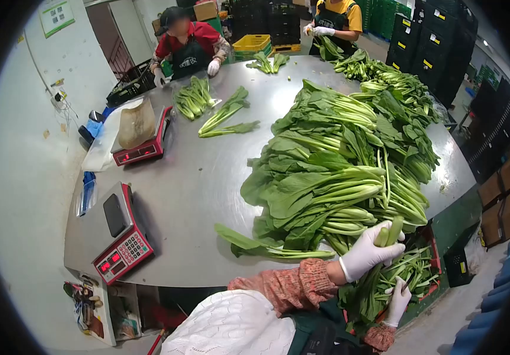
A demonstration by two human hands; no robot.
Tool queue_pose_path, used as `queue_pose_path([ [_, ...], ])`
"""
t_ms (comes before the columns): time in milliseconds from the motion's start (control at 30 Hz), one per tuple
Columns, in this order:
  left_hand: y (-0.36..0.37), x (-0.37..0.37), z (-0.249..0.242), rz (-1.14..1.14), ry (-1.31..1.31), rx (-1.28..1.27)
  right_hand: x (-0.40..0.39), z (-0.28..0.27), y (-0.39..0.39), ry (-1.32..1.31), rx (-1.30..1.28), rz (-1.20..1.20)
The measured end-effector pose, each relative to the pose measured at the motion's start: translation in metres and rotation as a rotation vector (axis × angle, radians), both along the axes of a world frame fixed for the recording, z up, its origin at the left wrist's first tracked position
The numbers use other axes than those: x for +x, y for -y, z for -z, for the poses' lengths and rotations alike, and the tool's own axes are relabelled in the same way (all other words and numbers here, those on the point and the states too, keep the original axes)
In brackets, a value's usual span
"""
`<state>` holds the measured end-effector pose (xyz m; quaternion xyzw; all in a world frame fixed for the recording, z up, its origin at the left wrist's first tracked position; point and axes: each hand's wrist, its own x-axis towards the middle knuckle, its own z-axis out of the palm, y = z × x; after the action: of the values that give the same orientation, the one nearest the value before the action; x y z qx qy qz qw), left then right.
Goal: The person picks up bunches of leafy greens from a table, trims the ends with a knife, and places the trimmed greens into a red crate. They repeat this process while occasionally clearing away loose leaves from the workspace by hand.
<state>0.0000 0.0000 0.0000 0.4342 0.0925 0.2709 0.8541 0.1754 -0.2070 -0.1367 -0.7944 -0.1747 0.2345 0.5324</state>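
Observation:
My left hand (372,253), in a white glove, is closed around a few leafy green stalks (394,231), thick pale ends up and leaves hanging below. Lower and to the right, my gloved right hand (398,303) is closed, with a small thin dark object showing at its fingertips; its kind is too small to make out. Under both hands sits a red-rimmed crate (435,251) holding loose leaves and trimmed stalks (414,269). Right beside my left hand, a big pile of leafy greens (320,177) covers the right part of the metal table (207,195).
A red scale (123,236) with a phone (114,215) stands at left, another scale (139,152) behind it. Some greens (225,112) lie mid-table. Two co-workers, one in a red top (206,36), one in yellow (352,16), stand across. Black crates (438,41) are stacked behind.

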Motion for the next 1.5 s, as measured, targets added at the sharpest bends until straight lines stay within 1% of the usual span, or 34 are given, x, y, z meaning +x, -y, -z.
queue_pose_path([
  [67,0.004,0.0,-0.011,-0.037,0.035,-0.103,0.003,-0.017,0.01,0.042,-0.035,-0.012],
  [100,-0.024,-0.017,0.003,-0.054,-0.014,-0.088,-0.022,0.018,-0.025,-0.028,0.02,-0.019],
  [167,-0.028,-0.017,0.002,-0.102,0.011,-0.175,-0.02,0.005,-0.016,0.004,0.016,-0.035],
  [200,-0.031,-0.016,0.0,-0.155,0.068,-0.26,-0.018,-0.004,-0.013,0.016,-0.005,-0.058],
  [233,-0.037,-0.022,-0.007,-0.159,0.109,-0.379,-0.009,0.016,-0.007,0.083,0.035,-0.077],
  [267,-0.049,-0.024,-0.006,-0.257,0.132,-0.375,0.0,0.036,-0.002,0.289,0.095,-0.111],
  [300,-0.064,-0.026,0.002,-0.303,0.253,-0.429,-0.004,0.028,-0.002,0.239,0.078,-0.085],
  [333,-0.075,-0.031,-0.004,-0.403,0.315,-0.516,-0.009,0.019,-0.002,0.189,0.061,-0.059],
  [367,-0.097,-0.039,0.006,-0.426,0.423,-0.574,-0.014,0.01,-0.002,0.139,0.044,-0.033],
  [400,-0.107,-0.05,-0.001,-0.502,0.468,-0.685,-0.018,0.005,-0.001,0.069,0.034,-0.01],
  [433,-0.129,-0.062,0.011,-0.431,0.579,-0.806,-0.02,0.003,-0.002,-0.003,0.025,0.007],
  [467,-0.142,-0.074,0.013,-0.513,0.552,-0.752,-0.019,0.006,-0.001,-0.02,0.015,0.018],
  [500,-0.148,-0.083,0.01,-0.691,0.47,-0.693,-0.022,0.001,-0.003,-0.013,0.012,0.023],
  [533,-0.164,-0.093,0.02,-0.774,0.49,-0.609,-0.023,0.001,-0.004,-0.004,0.025,0.011],
  [567,-0.169,-0.106,0.023,-0.806,0.474,-0.544,-0.022,0.004,-0.002,0.007,0.029,0.001],
  [600,-0.182,-0.119,0.032,-0.738,0.576,-0.678,-0.022,0.008,0.001,0.013,0.037,0.004],
  [633,-0.19,-0.127,0.041,-0.83,0.496,-0.546,-0.022,0.011,0.0,0.021,0.057,0.004],
  [667,-0.189,-0.131,0.04,-0.863,0.512,-0.605,-0.029,-0.004,-0.003,-0.025,-0.002,0.027],
  [733,-0.194,-0.138,0.032,-0.919,0.527,-0.67,-0.017,0.015,-0.003,-0.017,0.037,0.004],
  [767,-0.196,-0.14,0.031,-0.918,0.518,-0.649,-0.016,0.023,0.005,-0.009,0.038,0.004],
  [800,-0.195,-0.144,0.031,-0.916,0.498,-0.64,-0.022,0.009,0.003,-0.065,0.03,0.035],
  [867,-0.198,-0.152,0.037,-0.863,0.508,-0.674,-0.026,0.004,0.003,-0.032,0.024,0.045],
  [900,-0.204,-0.156,0.041,-0.925,0.513,-0.694,-0.028,0.002,0.003,-0.043,0.017,0.054],
  [1033,-0.21,-0.176,0.05,-1.001,0.474,-0.673,-0.03,-0.005,0.003,-0.058,-0.072,0.058],
  [1100,-0.213,-0.197,0.052,-1.045,0.443,-0.641,-0.019,0.018,0.009,-0.005,-0.056,0.021],
  [1167,-0.221,-0.226,0.07,-1.039,0.406,-0.611,-0.017,0.021,0.008,-0.024,-0.046,0.027],
  [1200,-0.229,-0.243,0.075,-1.073,0.419,-0.687,-0.02,0.017,0.005,0.004,-0.063,0.02],
  [1233,-0.232,-0.259,0.082,-0.991,0.405,-0.541,-0.022,0.012,0.002,0.035,-0.081,0.015],
  [1267,-0.254,-0.28,0.091,-1.088,0.409,-0.588,-0.022,0.011,0.001,0.034,-0.1,0.009],
  [1300,-0.279,-0.293,0.088,-1.223,0.425,-0.647,-0.022,0.011,0.001,0.034,-0.12,0.004],
  [1367,-0.354,-0.331,0.088,-1.269,0.42,-0.555,-0.023,0.013,0.002,0.047,-0.131,-0.001],
  [1400,-0.374,-0.319,0.068,-1.379,0.326,-0.474,-0.022,0.021,0.0,0.089,-0.104,-0.002],
  [1433,-0.384,-0.301,0.052,-1.439,0.114,-0.266,-0.02,0.027,0.001,0.124,-0.09,-0.002],
  [1500,-0.432,-0.32,0.095,-1.303,-0.27,-0.041,-0.027,0.023,-0.005,0.073,-0.084,0.042],
])
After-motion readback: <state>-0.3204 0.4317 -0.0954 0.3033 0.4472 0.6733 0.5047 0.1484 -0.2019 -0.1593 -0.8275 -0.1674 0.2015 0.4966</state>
